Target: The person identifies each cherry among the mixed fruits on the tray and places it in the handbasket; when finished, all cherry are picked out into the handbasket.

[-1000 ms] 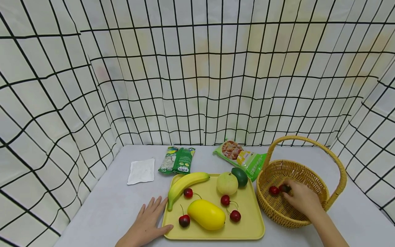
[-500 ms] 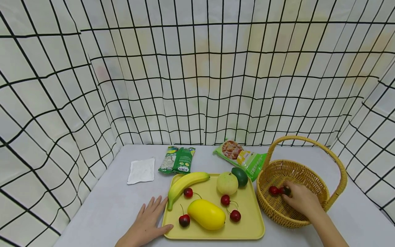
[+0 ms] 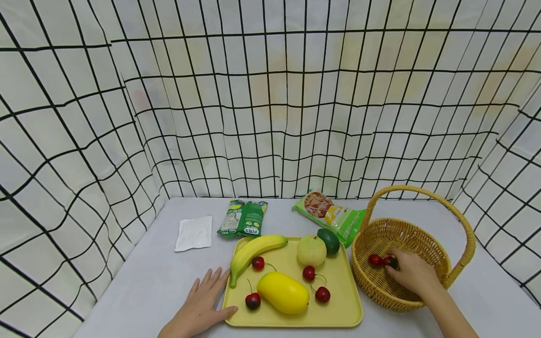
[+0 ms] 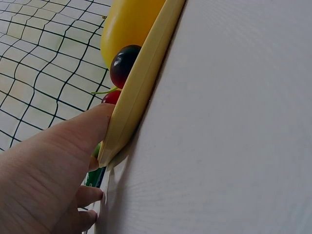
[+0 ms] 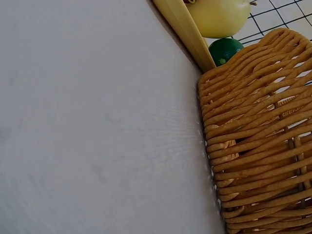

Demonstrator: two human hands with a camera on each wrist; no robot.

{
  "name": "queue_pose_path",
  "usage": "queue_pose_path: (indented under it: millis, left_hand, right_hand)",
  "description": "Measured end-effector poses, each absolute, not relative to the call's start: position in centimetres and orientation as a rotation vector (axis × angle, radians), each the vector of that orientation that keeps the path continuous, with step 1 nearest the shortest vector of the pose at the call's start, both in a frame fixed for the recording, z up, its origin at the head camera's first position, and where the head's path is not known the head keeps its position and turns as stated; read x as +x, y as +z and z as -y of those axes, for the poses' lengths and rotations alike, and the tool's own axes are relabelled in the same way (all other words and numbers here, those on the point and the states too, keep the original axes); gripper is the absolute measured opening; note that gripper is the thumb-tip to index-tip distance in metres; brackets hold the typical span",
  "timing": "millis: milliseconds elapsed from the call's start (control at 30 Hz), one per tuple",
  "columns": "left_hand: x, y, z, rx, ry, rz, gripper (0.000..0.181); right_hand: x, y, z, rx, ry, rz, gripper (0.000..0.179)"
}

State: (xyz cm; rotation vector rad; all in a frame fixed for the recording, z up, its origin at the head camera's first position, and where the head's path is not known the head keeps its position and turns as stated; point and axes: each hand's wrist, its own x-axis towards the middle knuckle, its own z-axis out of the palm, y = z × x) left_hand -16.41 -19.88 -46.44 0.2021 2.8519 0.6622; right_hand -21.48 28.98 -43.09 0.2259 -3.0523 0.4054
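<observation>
Inside the wicker basket [image 3: 399, 307], my right hand [image 3: 412, 272] pinches a dark red cherry [image 3: 390, 261] low over the woven bottom. Another red cherry [image 3: 374, 260] lies right beside it. My left hand [image 3: 200, 300] rests with fingers spread at the left edge of the yellow tray [image 3: 334, 319], its thumb on the rim in the left wrist view. The tray bears a banana [image 3: 253, 253], a yellow mango-shaped fruit [image 3: 284, 293], a pale green round fruit [image 3: 311, 250], a dark green fruit [image 3: 329, 241] and several cherries [image 3: 252, 301]. In the right wrist view the basket wall [image 5: 263, 141] hides my right hand.
Behind the tray lie a green snack packet [image 3: 243, 218] and a light green food bag [image 3: 331, 217], whose end reaches the basket. A white square cloth [image 3: 193, 233] lies at the left. The basket's tall handle [image 3: 422, 191] arches over its opening. Black-gridded white sheeting surrounds the table.
My right hand has lowered slightly with the dark cherry, bringing it close against the other cherry in the basket. The left hand and the tray stay as they were.
</observation>
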Motion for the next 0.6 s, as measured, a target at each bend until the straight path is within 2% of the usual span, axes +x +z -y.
queue_pose_path:
  millis: [600]
  left_hand:
    - [-16.66, -46.75, 19.91, 0.200, 0.676, -2.846, 0.100]
  right_hand:
    - [-21.14, -42.56, -28.08, 0.257, 0.325, 2.846, 0.033]
